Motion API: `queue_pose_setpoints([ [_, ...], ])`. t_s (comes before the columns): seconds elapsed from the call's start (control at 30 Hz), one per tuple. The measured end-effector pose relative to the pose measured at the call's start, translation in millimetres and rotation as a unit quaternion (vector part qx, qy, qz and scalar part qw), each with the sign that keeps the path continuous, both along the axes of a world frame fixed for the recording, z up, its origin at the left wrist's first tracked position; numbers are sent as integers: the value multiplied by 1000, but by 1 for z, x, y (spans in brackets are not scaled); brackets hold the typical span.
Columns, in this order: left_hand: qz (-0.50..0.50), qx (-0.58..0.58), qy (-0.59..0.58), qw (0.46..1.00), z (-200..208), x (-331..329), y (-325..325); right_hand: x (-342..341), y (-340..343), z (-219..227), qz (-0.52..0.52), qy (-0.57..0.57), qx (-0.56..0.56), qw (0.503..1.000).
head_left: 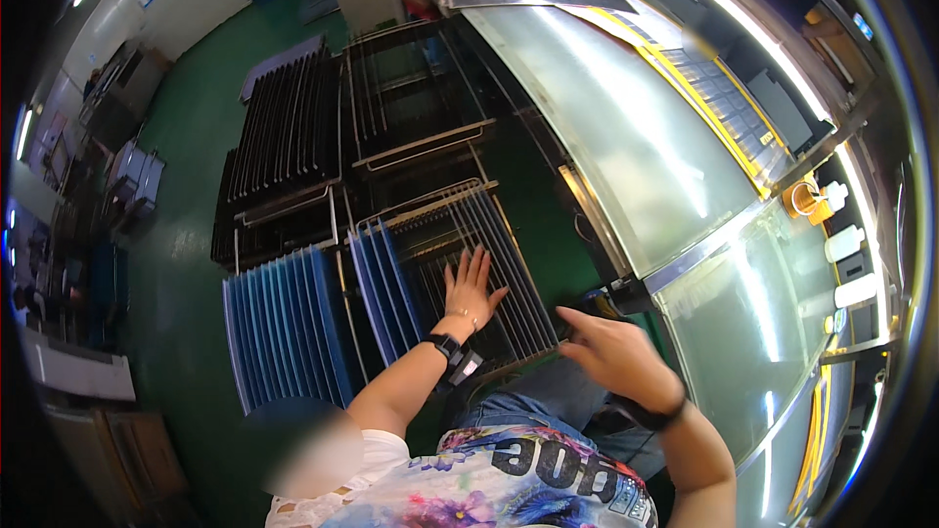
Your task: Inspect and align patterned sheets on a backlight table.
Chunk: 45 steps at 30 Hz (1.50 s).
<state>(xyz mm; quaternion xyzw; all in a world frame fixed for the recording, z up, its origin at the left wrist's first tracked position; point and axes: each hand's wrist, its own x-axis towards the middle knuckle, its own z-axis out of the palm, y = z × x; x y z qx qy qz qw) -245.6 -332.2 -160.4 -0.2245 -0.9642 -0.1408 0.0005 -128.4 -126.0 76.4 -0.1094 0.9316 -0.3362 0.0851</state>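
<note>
My left hand (471,293) is spread out over the right part of a metal slotted rack (494,186), palm down, fingers apart. Thin dark blue sheets (504,254) stand on edge in the slots close to its fingertips. Whether the fingers touch the rack or the sheets, I cannot tell. Beside the wrist, lighter blue panels (381,284) fill the left side of the same rack. Off the rack's right edge hovers my right hand (618,357), its index finger and thumb apart and nothing seen between them; its other fingers are hidden underneath.
Another rack holds many blue panels (289,323) at the left. Beyond stand a rack of dark panels (284,127) and a bare frame rack (416,98). A long glass-topped table (626,147) runs along the right, with white bottles (846,244) and a yellow-edged screen frame (685,88).
</note>
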Motion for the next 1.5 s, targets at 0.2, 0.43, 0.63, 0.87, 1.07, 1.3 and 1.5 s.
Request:
queue_pose_setpoints([
  [0.2, 14, -42, -20, 999, 45, 0, 32, 148, 140, 113, -408, 57, -84, 907],
  [0.43, -117, -12, 167, 979, 45, 1, 32, 348, 340, 160, -772, 167, -148, 595],
  [0.63, -76, -154, 61, 983, -2, -23, -2, 433, 490, 121, -715, 427, -416, 364],
  [0.87, 61, -24, 41, 997, 7, -60, 38, 428, 530, 104, -598, 593, -401, 360],
  [1.07, -189, 183, 145, 954, 138, -28, 156, 467, 313, 67, -551, 630, -385, 389],
  [1.3, -348, 288, 41, 891, 170, 25, 248, 504, 56, -15, -538, 611, -553, 175],
  [1.5, -508, 290, 7, 811, 193, 105, 275, 506, -3, -67, -595, 614, -484, 185],
])
